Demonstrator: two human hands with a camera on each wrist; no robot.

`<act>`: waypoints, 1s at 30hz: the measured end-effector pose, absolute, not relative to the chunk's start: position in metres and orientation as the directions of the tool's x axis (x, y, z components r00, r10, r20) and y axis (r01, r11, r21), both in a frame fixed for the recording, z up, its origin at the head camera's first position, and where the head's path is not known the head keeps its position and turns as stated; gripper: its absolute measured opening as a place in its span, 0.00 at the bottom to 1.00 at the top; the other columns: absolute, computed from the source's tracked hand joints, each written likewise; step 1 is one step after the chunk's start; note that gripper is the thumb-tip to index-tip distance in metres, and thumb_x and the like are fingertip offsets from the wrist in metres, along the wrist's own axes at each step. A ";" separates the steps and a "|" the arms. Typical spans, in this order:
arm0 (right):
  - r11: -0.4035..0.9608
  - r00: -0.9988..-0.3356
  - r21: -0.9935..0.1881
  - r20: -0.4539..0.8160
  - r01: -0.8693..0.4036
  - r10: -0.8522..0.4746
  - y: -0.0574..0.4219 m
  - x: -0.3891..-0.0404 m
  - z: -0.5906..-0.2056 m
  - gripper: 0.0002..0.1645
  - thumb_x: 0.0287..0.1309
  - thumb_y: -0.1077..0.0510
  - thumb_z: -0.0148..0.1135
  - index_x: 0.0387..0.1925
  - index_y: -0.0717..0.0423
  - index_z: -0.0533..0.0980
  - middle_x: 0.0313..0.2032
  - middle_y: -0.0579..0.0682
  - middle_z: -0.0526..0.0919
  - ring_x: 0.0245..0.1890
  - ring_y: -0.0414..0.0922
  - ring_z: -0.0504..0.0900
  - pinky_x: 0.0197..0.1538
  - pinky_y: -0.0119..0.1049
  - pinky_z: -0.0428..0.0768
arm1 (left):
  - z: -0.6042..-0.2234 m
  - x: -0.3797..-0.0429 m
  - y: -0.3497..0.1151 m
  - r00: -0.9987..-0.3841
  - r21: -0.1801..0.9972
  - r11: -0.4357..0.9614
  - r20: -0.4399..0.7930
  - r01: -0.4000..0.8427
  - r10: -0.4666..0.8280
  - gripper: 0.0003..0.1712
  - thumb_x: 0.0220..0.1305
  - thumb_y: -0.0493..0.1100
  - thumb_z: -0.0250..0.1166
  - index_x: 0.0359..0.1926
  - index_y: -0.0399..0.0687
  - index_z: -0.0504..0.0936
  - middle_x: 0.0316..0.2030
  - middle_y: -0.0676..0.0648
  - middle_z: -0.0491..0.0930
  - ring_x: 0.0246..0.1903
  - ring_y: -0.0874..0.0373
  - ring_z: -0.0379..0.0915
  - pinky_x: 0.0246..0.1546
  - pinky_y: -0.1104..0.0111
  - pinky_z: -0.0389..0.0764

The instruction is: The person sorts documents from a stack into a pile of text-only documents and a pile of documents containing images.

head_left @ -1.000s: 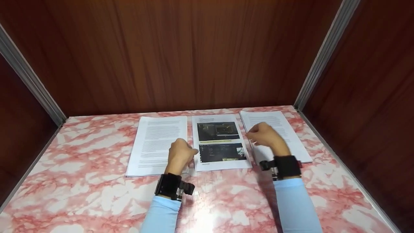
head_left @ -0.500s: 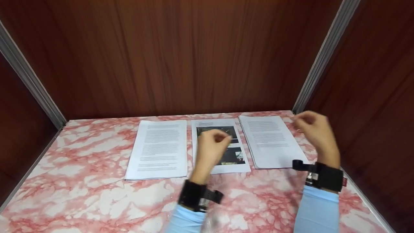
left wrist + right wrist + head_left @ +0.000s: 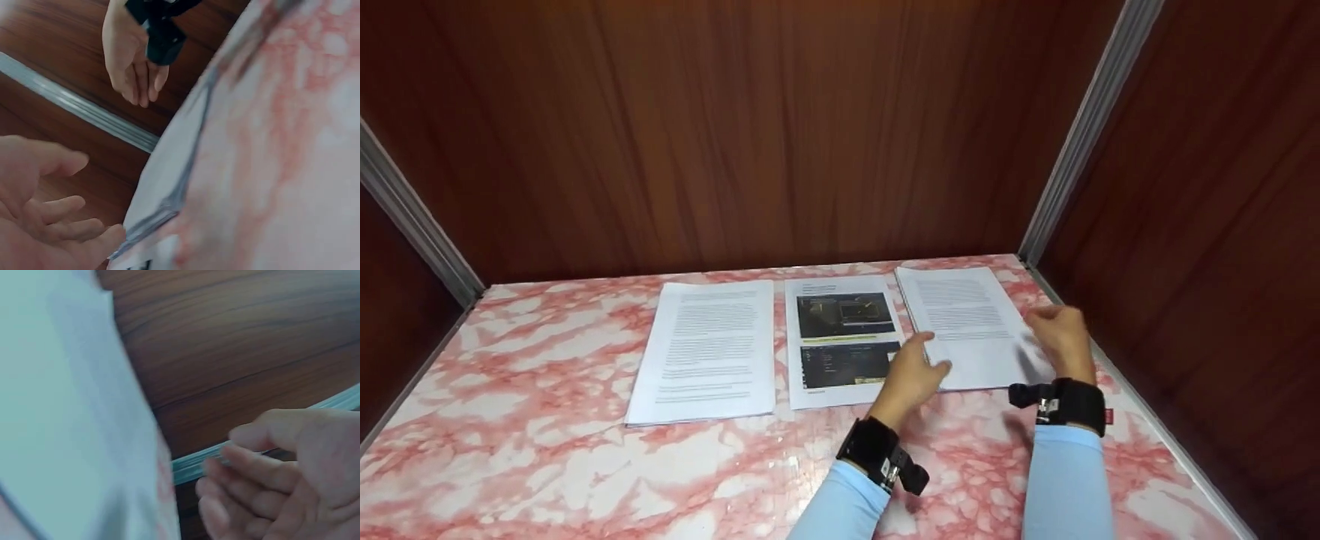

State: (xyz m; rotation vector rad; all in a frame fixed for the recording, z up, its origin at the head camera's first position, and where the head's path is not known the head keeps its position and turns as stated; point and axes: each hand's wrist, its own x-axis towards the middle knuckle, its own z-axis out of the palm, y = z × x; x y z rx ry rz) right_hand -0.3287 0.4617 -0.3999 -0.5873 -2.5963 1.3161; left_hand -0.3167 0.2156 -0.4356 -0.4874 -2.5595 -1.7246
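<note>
Three stacks of printed paper lie side by side on the table. My left hand point(image 3: 913, 373) is at the near left edge of the right paper stack point(image 3: 967, 315), thumb and fingers spread apart. Near that stack's right edge is my right hand point(image 3: 1059, 334), its fingers loosely bent with nothing between them. The left wrist view shows my left fingers point(image 3: 62, 230) relaxed beside the stack's edge, and my right hand point(image 3: 135, 62) across from them. The middle paper stack point(image 3: 840, 375), topped by a page with two dark pictures, lies just left of my left hand.
The left paper stack point(image 3: 712, 345), covered in text, lies farther left. Red and white marbled table point(image 3: 547, 465) spreads under everything. Dark wooden panels point(image 3: 780, 135) stand behind and at the sides, joined by a metal strip point(image 3: 1080, 142) at the right corner.
My left hand has moved right, from the left stack's edge across the middle stack to the right stack. My right hand moved right past that stack, then lowered by its right edge.
</note>
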 end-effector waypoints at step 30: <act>0.714 -0.900 -0.557 -0.174 0.425 0.400 0.462 -0.322 -0.395 0.28 0.52 0.56 0.59 0.55 0.62 0.71 0.55 0.65 0.72 0.46 0.57 0.71 0.48 0.49 0.73 | -0.441 -0.300 0.227 -0.929 0.804 0.471 0.269 0.362 0.253 0.27 0.51 0.36 0.64 0.56 0.43 0.75 0.54 0.46 0.78 0.54 0.54 0.74 0.57 0.68 0.71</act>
